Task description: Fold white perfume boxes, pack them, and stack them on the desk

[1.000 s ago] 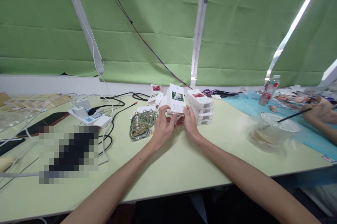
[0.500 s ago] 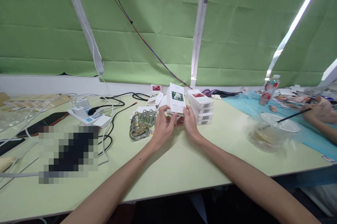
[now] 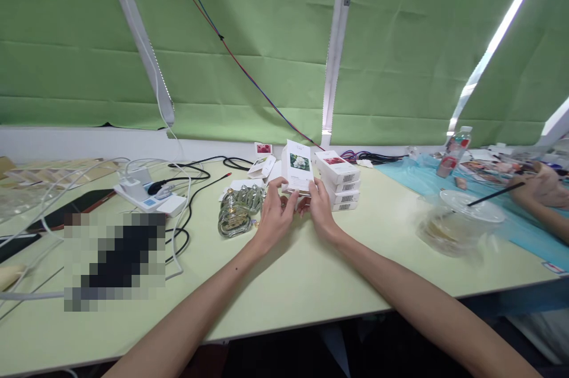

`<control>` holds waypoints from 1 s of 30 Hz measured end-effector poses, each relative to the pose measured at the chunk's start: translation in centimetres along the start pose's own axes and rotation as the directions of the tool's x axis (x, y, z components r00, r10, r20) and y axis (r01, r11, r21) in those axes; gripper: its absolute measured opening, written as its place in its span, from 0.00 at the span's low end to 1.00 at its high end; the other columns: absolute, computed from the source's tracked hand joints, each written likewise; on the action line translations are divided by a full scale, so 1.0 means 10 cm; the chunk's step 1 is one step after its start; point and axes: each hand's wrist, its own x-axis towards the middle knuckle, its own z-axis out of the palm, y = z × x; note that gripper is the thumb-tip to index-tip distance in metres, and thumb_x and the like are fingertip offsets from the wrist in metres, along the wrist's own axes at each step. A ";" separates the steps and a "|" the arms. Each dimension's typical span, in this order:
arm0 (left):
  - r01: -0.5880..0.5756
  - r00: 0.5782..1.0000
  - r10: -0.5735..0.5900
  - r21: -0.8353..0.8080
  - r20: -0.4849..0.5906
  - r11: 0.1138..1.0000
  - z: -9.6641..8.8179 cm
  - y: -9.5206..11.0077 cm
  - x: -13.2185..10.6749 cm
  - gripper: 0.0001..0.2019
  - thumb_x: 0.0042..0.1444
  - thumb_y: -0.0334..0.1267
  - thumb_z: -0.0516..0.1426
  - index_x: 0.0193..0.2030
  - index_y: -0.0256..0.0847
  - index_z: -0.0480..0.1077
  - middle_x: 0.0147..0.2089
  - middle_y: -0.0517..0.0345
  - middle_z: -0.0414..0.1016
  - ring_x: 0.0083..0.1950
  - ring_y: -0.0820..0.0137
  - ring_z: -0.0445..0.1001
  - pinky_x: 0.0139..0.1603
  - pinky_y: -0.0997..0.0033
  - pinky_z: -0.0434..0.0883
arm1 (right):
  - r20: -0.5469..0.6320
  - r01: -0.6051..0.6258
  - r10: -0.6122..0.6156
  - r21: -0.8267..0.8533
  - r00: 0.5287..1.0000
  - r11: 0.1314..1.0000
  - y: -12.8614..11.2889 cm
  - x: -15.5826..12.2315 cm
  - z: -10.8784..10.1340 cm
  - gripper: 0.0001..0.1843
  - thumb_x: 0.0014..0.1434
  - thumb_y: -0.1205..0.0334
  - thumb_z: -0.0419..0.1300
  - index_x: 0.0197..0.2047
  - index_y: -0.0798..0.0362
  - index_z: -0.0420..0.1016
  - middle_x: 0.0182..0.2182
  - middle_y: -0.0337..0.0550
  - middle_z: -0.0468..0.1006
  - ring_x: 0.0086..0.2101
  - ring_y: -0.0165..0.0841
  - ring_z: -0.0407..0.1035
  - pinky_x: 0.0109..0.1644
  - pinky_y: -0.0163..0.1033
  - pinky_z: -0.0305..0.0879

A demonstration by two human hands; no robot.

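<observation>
Here, both hands close on one white box

The left hand (image 3: 275, 215) and the right hand (image 3: 323, 209) hold a white box (image 3: 300, 172) between them, fingers curled in at its lower corners. The box tilts, its printed face with a white flower turned toward the wearer; whether its underside touches the table (image 3: 288, 283) cannot be told. It sits near the far side of the table, between a group of clear glass bottles (image 3: 235, 221) just beside the left hand and a stack of white boxes (image 3: 345, 195) just beside the right hand. Behind the bottles lie loose white cartons (image 3: 262, 166). Farther left is a white power strip (image 3: 149, 200) among cables. Well to the right stand a lidded cup (image 3: 471, 206) with a black straw and, on a blue sheet (image 3: 413, 170), a plastic bottle (image 3: 454, 156); another person's hand (image 3: 536, 185) is at the far right.
</observation>
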 end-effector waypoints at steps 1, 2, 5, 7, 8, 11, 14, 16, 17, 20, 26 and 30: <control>-0.003 1.000 0.003 0.015 -0.003 1.000 0.00 -0.01 0.00 0.13 0.67 0.44 0.53 0.54 0.47 0.55 0.52 0.54 0.69 0.30 0.75 0.72 0.34 0.69 0.70 | 0.005 0.003 -0.003 0.003 1.000 1.000 -0.01 0.00 0.00 0.17 0.65 0.46 0.51 0.51 0.47 0.64 0.28 0.35 0.75 0.18 0.31 0.66 0.18 0.37 0.59; -0.007 1.000 0.008 0.031 -0.006 1.000 0.00 -0.02 0.00 0.13 0.67 0.43 0.53 0.55 0.47 0.55 0.51 0.53 0.69 0.31 0.74 0.72 0.35 0.69 0.70 | 0.009 0.007 -0.007 0.005 1.000 1.000 -0.01 -0.01 0.00 0.17 0.65 0.46 0.51 0.50 0.47 0.64 0.29 0.36 0.76 0.18 0.30 0.66 0.18 0.36 0.59; -0.032 0.999 0.033 0.066 -0.020 0.997 -0.01 -0.03 0.00 0.13 0.67 0.42 0.54 0.55 0.47 0.56 0.51 0.52 0.69 0.36 0.71 0.73 0.37 0.68 0.70 | 0.015 0.013 -0.013 0.004 1.000 1.000 -0.01 -0.01 0.01 0.16 0.65 0.45 0.51 0.48 0.47 0.65 0.29 0.36 0.76 0.18 0.30 0.66 0.18 0.36 0.59; -0.047 0.998 0.050 0.078 -0.036 0.996 -0.01 -0.04 0.00 0.14 0.66 0.41 0.55 0.55 0.47 0.58 0.50 0.52 0.70 0.38 0.69 0.73 0.39 0.66 0.71 | 0.017 0.012 -0.012 0.003 1.000 1.000 -0.01 -0.01 0.00 0.17 0.65 0.45 0.51 0.48 0.47 0.64 0.30 0.37 0.77 0.18 0.30 0.66 0.18 0.36 0.59; -0.053 0.997 0.056 0.083 -0.044 0.995 -0.01 -0.04 0.00 0.14 0.65 0.41 0.56 0.55 0.47 0.59 0.48 0.53 0.70 0.39 0.69 0.73 0.40 0.66 0.71 | 0.019 0.009 -0.009 0.002 1.000 1.000 0.00 -0.01 0.00 0.17 0.65 0.44 0.51 0.48 0.47 0.64 0.30 0.37 0.77 0.18 0.30 0.66 0.19 0.37 0.59; -0.062 0.996 0.068 0.096 -0.055 0.993 0.00 -0.03 0.01 0.12 0.65 0.40 0.56 0.53 0.47 0.62 0.46 0.53 0.70 0.41 0.66 0.73 0.42 0.65 0.72 | 0.022 0.004 -0.003 -0.005 1.000 1.000 0.01 0.00 0.00 0.18 0.65 0.44 0.52 0.50 0.47 0.64 0.29 0.36 0.77 0.19 0.31 0.67 0.19 0.37 0.60; -0.071 0.995 0.077 0.102 -0.058 0.992 0.00 -0.03 0.01 0.11 0.65 0.41 0.56 0.52 0.46 0.63 0.46 0.53 0.70 0.43 0.65 0.73 0.43 0.64 0.72 | 0.023 0.004 -0.004 -0.014 1.000 1.000 0.00 -0.01 0.00 0.19 0.64 0.44 0.53 0.51 0.47 0.64 0.28 0.36 0.76 0.19 0.32 0.67 0.20 0.37 0.61; -0.074 0.996 0.079 0.103 -0.050 0.992 0.00 -0.03 0.01 0.10 0.65 0.41 0.55 0.51 0.45 0.63 0.45 0.53 0.70 0.43 0.65 0.73 0.44 0.64 0.72 | 0.022 0.006 -0.005 -0.013 1.000 1.000 0.00 -0.01 0.00 0.19 0.64 0.43 0.53 0.51 0.47 0.64 0.29 0.36 0.76 0.20 0.32 0.68 0.20 0.37 0.61; -0.074 0.996 0.079 0.102 -0.044 0.992 0.00 -0.03 0.02 0.10 0.65 0.41 0.55 0.51 0.45 0.63 0.45 0.53 0.70 0.44 0.65 0.73 0.44 0.63 0.72 | 0.019 0.006 -0.006 -0.014 1.000 1.000 0.00 -0.01 0.00 0.20 0.64 0.43 0.53 0.51 0.47 0.64 0.29 0.36 0.76 0.20 0.32 0.68 0.20 0.37 0.61; -0.078 0.996 0.081 0.099 -0.030 0.992 0.00 -0.03 0.02 0.09 0.66 0.40 0.54 0.51 0.45 0.63 0.45 0.52 0.70 0.44 0.65 0.73 0.45 0.63 0.72 | 0.015 0.008 -0.008 -0.019 1.000 1.000 0.00 0.00 0.00 0.20 0.64 0.43 0.53 0.52 0.47 0.64 0.29 0.36 0.76 0.20 0.32 0.69 0.19 0.37 0.61; -0.066 0.995 0.069 0.059 -0.065 0.996 0.02 -0.05 0.01 0.11 0.65 0.42 0.55 0.51 0.45 0.61 0.47 0.52 0.71 0.42 0.66 0.74 0.41 0.64 0.73 | 0.025 0.021 -0.020 -0.023 0.999 1.000 0.00 0.00 0.00 0.20 0.64 0.43 0.53 0.51 0.47 0.64 0.29 0.35 0.75 0.18 0.30 0.66 0.19 0.37 0.61; -0.004 0.997 0.001 -0.039 -0.072 0.999 0.02 -0.03 0.00 0.17 0.64 0.45 0.57 0.54 0.46 0.56 0.53 0.50 0.69 0.33 0.72 0.75 0.35 0.68 0.74 | 0.033 0.030 -0.029 -0.017 0.999 0.999 -0.01 -0.01 0.01 0.20 0.64 0.43 0.53 0.51 0.48 0.63 0.30 0.35 0.75 0.17 0.28 0.64 0.20 0.36 0.62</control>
